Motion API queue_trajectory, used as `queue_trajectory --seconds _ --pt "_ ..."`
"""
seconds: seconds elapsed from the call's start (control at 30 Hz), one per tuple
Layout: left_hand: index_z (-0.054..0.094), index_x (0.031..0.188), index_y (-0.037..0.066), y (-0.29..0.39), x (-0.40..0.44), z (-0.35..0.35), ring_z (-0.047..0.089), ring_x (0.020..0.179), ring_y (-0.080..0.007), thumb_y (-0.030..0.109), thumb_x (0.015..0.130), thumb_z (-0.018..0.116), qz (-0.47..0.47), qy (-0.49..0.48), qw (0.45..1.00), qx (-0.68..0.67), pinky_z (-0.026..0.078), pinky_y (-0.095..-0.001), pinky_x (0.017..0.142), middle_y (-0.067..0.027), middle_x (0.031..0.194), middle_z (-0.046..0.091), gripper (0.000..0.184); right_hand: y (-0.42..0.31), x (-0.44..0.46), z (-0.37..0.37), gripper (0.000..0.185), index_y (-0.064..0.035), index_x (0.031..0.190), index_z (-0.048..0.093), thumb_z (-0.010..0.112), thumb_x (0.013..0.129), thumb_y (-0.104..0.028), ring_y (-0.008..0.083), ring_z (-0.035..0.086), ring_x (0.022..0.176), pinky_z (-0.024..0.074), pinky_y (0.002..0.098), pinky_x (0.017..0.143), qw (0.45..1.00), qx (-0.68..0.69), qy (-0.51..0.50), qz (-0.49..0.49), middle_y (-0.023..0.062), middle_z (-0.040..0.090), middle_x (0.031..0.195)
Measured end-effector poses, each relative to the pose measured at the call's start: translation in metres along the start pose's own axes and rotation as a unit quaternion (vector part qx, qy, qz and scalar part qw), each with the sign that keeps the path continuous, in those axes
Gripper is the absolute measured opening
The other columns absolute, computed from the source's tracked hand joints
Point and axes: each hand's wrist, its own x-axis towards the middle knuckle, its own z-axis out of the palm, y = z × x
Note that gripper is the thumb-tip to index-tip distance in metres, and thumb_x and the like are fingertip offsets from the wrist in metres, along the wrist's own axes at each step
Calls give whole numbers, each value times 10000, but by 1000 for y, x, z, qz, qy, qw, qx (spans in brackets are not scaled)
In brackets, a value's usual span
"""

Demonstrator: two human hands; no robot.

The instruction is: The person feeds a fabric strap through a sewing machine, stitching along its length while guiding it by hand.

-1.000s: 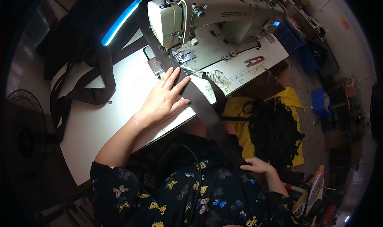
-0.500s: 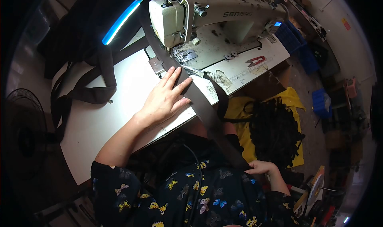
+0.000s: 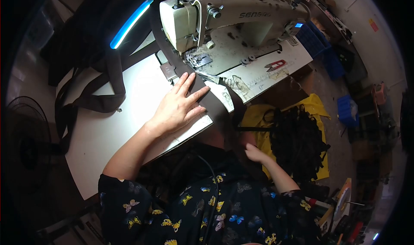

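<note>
My left hand (image 3: 174, 105) lies flat with fingers spread on a wide dark fabric strip (image 3: 211, 105), pressing it to the white sewing table (image 3: 103, 137). The strip runs up beside the needle area of a sewing machine (image 3: 254, 15) and drops over the table's front edge. Just below that edge, my right hand (image 3: 255, 152) is closed at the hanging strip; its fingertips are partly lost in shadow. A metal guide (image 3: 208, 77) sits beside the presser foot, with a narrower dark strip (image 3: 236, 99) trailing from it.
Red-handled thread snips (image 3: 275, 65) and small bobbins (image 3: 247, 60) rest on the machine bed. Dark strips loop over the table's left side. A heap of dark strips (image 3: 297, 141) lies on yellow cloth (image 3: 317, 105) at right. A fan (image 3: 28, 146) stands far left.
My right hand has moved up and left, from near my waist to just below the table edge. The hanging strip is now slacker. My left hand stays almost in place.
</note>
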Motion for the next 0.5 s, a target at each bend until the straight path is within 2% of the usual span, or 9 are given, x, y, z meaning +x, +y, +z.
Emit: queue_trajectory --seconds 0.03,0.1,0.13,0.3,0.33,0.37,0.4,0.43,0.5 --pt "508 1415 208 0 0 0 283 1423 -448 416 933 587 1 0 1000 1 344 -485 1127 -258 1516 327 531 -11 14 14 478 -7 1417 418 513 958 -99 247 488 1281 378 355 1084 991 36 88 -94 150 509 1399" --pt "513 1411 204 0 0 1 288 1420 -448 420 931 589 5 4 1000 6 349 -487 1123 -258 1516 328 532 -74 15 10 530 -18 1432 395 553 930 -80 259 475 1295 366 356 1101 966 -175 133 -137 155 481 1424" --pt "513 1411 204 -1 0 0 288 1420 -448 420 931 589 7 4 1000 8 349 -487 1123 -258 1516 328 532 -37 28 10 530 -18 1432 395 553 930 -80 259 475 1295 366 356 1101 966 -174 135 -138 155 481 1424" --pt "510 1412 202 -2 0 2 289 1420 -446 432 923 598 7 6 1000 -2 351 -483 1123 -262 1514 329 548 123 119 -73 427 -14 1258 590 585 838 -92 292 624 1051 500 375 917 928 -1 368 -64 181 655 1169" --pt "510 1412 202 -2 0 2 289 1420 -446 432 923 598 6 6 1000 -1 351 -483 1123 -262 1514 329 548 58 60 -94 282 -3 1121 652 582 865 -100 280 644 976 508 380 875 906 -36 421 17 148 672 1107" --pt "511 1411 199 -3 0 3 288 1421 -446 433 923 598 4 6 1000 -1 350 -483 1123 -263 1514 329 548 71 29 -125 258 -39 1124 659 588 886 -108 247 650 911 517 366 824 872 77 481 50 126 669 1072" --pt "512 1410 195 -3 0 3 287 1421 -446 434 923 599 2 6 1000 -2 349 -483 1124 -264 1513 328 549 191 31 -183 368 -60 1250 583 612 891 -137 204 635 857 519 337 759 786 190 588 -14 95 654 1004" --pt "512 1410 195 -3 0 4 287 1421 -446 434 923 599 1 8 1000 -4 349 -483 1124 -264 1513 328 549 170 -23 -203 539 -111 1412 417 612 915 -180 173 621 828 510 304 717 708 240 663 -50 55 613 971" --pt "513 1409 187 -3 0 5 286 1422 -445 432 924 598 0 15 1000 -5 345 -481 1127 -261 1516 325 549 174 -43 -196 554 -116 1422 397 614 918 -191 169 620 826 509 302 712 708 232 666 -44 52 609 971"
